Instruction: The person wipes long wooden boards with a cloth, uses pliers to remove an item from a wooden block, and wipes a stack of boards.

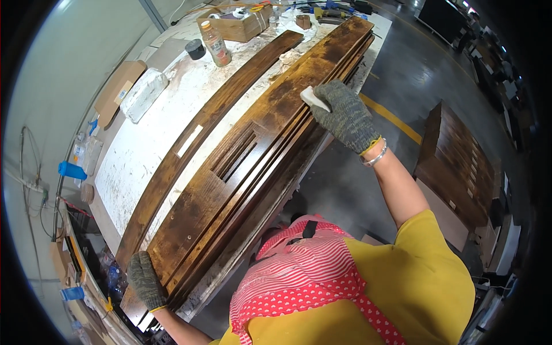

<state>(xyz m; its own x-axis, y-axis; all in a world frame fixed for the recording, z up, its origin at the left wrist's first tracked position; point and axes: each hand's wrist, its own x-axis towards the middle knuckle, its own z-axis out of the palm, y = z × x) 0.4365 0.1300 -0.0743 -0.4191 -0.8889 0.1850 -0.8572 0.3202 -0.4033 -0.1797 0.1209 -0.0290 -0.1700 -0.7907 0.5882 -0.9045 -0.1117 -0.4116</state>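
Note:
A stack of dark brown wooden boards (201,198) lies slantwise along the table's near edge, its top board having a rectangular cut-out with slots. My right hand (345,115), in a grey knitted glove, is closed around a small white pad (315,99). It holds the pad against the stack's right-hand edge, toward the far end. My left hand (146,282), gloved alike, lies with fingers stretched out on the near left end of the boards; its thumb is hidden. Beyond the stack rests a long curved wooden strip (213,121) with a pale slot.
The white table (144,167) is stained. At its far side stand a bottle (215,44), a black round container (195,49) and a wooden box (238,27) of supplies. A wrapped white block (144,95) lies at left. Stacked brown panels (454,164) stand at right.

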